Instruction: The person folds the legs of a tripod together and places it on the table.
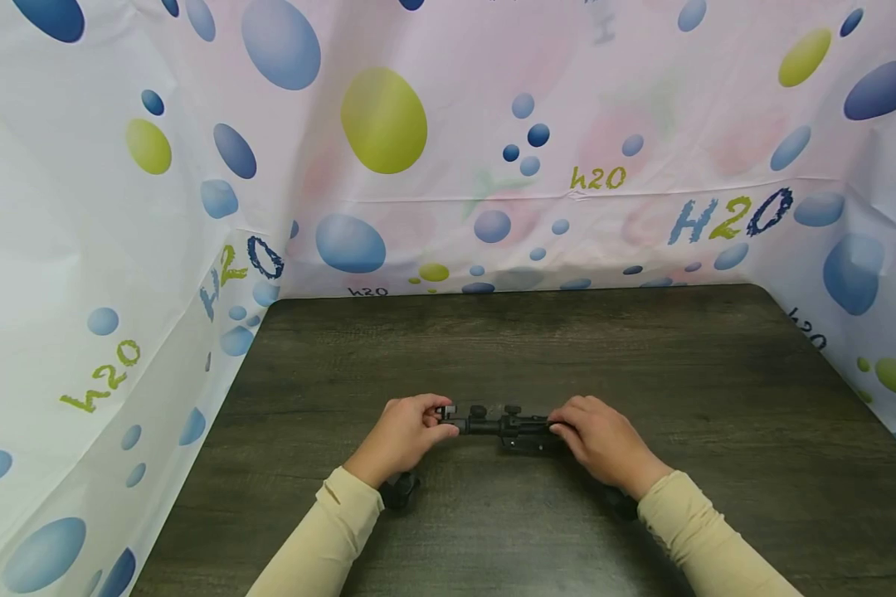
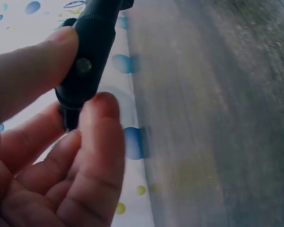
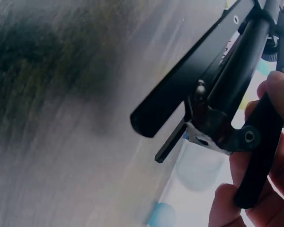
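Observation:
A small black tripod [image 1: 485, 427] lies crosswise between both hands, its legs partly folded toward the right. My left hand [image 1: 399, 435] pinches its head end between thumb and fingers. Seen from the left wrist, the thumb presses the side of a thick black tube [image 2: 92, 47] while the fingers curl under its narrow tip. My right hand [image 1: 605, 439] grips the other end. In the right wrist view, its thumb and fingers hold one flat leg [image 3: 260, 165]; another leg [image 3: 180, 90] stands apart from the centre tube [image 3: 241, 66], and a metal hinge bracket [image 3: 210, 130] joins the base.
The hands are above a dark wood-grain table [image 1: 493, 348]. A white sheet with blue and green ovals [image 1: 433, 191] stands along the back and both sides. Dark wrist devices [image 1: 399, 491] show under the forearms.

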`<action>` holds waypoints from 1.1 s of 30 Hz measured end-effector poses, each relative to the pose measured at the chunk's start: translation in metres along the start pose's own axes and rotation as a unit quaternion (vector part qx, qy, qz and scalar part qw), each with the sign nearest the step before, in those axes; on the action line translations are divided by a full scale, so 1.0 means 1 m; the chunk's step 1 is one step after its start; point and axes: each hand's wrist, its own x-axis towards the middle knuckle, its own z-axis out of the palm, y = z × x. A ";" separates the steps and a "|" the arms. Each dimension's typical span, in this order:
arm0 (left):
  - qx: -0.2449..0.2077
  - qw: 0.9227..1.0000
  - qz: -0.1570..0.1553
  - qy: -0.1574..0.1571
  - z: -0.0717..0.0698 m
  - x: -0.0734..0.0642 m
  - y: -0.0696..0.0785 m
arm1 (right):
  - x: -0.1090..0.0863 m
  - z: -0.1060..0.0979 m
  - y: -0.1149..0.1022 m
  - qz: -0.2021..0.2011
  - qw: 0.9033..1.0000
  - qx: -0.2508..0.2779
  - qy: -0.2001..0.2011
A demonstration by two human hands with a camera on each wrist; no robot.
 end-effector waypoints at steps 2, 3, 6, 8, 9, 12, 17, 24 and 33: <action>0.007 1.000 0.001 -0.002 0.002 0.000 -0.001 | 0.000 0.001 0.000 0.003 1.000 -0.001 -0.006; 0.012 1.000 0.002 -0.004 0.003 0.000 -0.002 | 0.000 0.002 -0.001 0.004 1.000 0.000 -0.010; 0.026 1.000 0.004 -0.006 0.006 0.001 -0.003 | -0.001 0.003 -0.001 0.010 1.000 -0.001 -0.019; 0.033 0.999 0.006 -0.007 0.008 0.001 -0.004 | -0.001 0.003 -0.002 0.013 1.000 -0.003 -0.024; 0.037 0.999 0.007 -0.007 0.009 0.001 -0.005 | -0.001 0.004 -0.002 0.015 1.000 -0.004 -0.027; 0.042 0.999 0.010 -0.005 0.011 0.001 -0.007 | -0.002 0.005 -0.002 0.021 0.999 -0.005 -0.039; 0.044 0.999 0.007 -0.011 0.014 0.001 -0.011 | -0.002 0.005 -0.001 0.025 0.998 -0.002 -0.058; 0.046 0.999 -0.008 -0.027 0.017 0.003 -0.013 | -0.002 0.008 0.000 0.016 0.998 -0.005 -0.057; 0.055 0.998 -0.028 -0.035 0.018 0.006 -0.014 | -0.001 0.011 -0.001 0.009 0.998 -0.007 -0.057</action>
